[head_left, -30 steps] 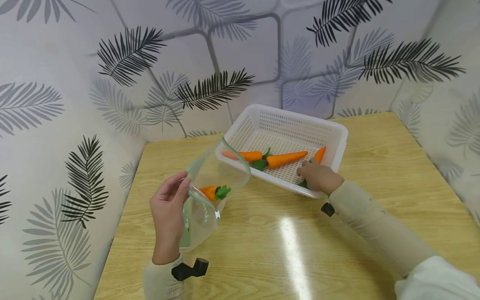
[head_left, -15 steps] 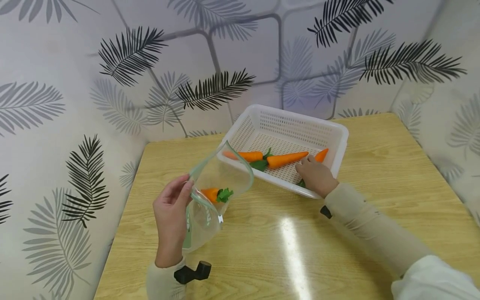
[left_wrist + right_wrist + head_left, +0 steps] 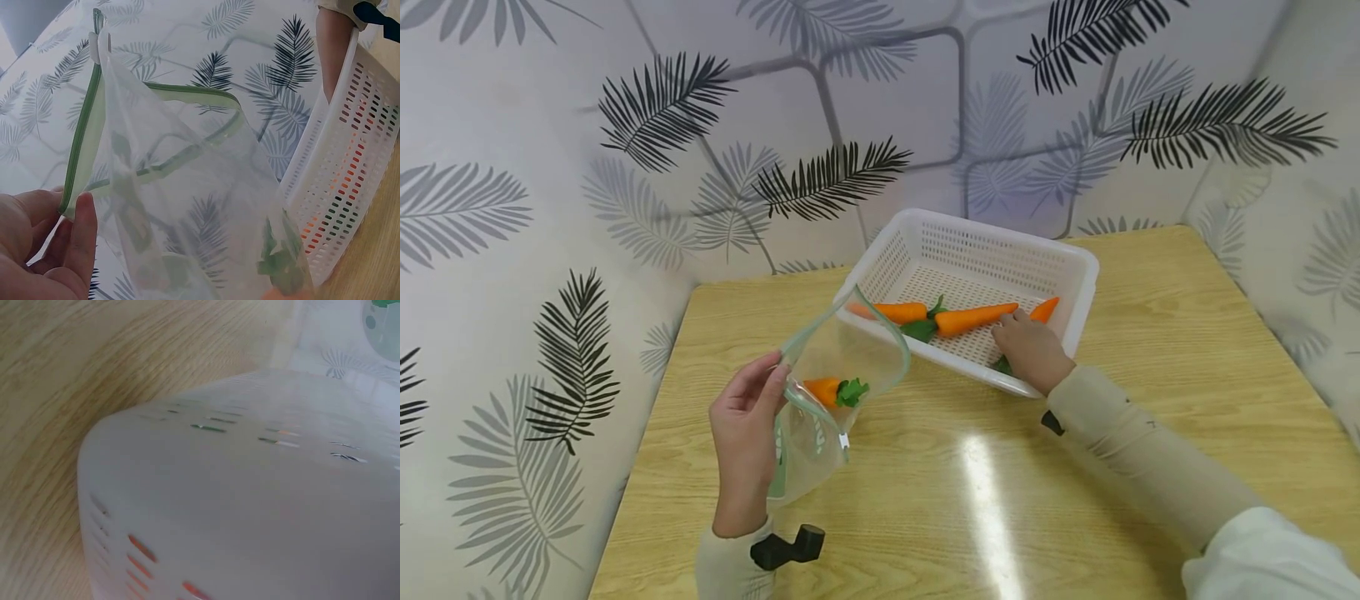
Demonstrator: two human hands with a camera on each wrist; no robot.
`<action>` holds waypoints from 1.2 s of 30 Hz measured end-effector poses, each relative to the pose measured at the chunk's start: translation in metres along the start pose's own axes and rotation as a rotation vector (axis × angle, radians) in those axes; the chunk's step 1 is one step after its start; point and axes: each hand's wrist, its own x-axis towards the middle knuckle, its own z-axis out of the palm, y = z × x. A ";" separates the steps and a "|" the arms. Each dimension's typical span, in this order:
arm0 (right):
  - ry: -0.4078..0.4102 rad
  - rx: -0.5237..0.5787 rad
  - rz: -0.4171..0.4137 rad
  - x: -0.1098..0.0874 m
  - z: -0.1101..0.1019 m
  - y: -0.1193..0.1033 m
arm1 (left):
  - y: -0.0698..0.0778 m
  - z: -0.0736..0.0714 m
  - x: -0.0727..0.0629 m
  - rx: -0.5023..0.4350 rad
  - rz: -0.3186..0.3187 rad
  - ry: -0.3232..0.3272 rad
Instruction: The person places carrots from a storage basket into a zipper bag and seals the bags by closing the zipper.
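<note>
My left hand (image 3: 747,433) pinches the green-edged mouth of a clear zip bag (image 3: 808,446) between thumb and fingers. The bag's mouth gapes, and inside lies an orange carrot (image 3: 822,390) with green leaves. In the left wrist view, the thumb and fingers grip one corner of the bag (image 3: 169,187). My right hand (image 3: 1036,354) reaches into a white perforated basket (image 3: 992,230), its fingers around a carrot (image 3: 1045,310). That carrot's tip shows beyond the hand, its leaves below; the palm hides the middle. The right wrist view shows the basket's outer wall (image 3: 250,487), not the hand.
Two more carrots lie in the basket: one in the middle (image 3: 973,320), the other at the left (image 3: 898,312), seen partly through the bag. The basket stands on a wooden table (image 3: 910,500) near the leaf-patterned wall (image 3: 700,125).
The left hand and bag have shifted slightly right and down. The right hand has moved slightly left within the basket, and the carrot tip by it has shifted a little right.
</note>
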 end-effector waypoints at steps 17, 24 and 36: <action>0.200 0.148 0.022 0.002 0.003 0.001 | -0.001 0.003 -0.002 0.012 -0.053 0.005; 0.289 0.222 0.035 0.005 -0.006 0.005 | -0.003 0.003 -0.001 0.006 -0.042 -0.009; 0.406 0.485 0.027 -0.002 -0.038 0.010 | -0.005 0.005 0.000 -0.033 -0.036 -0.020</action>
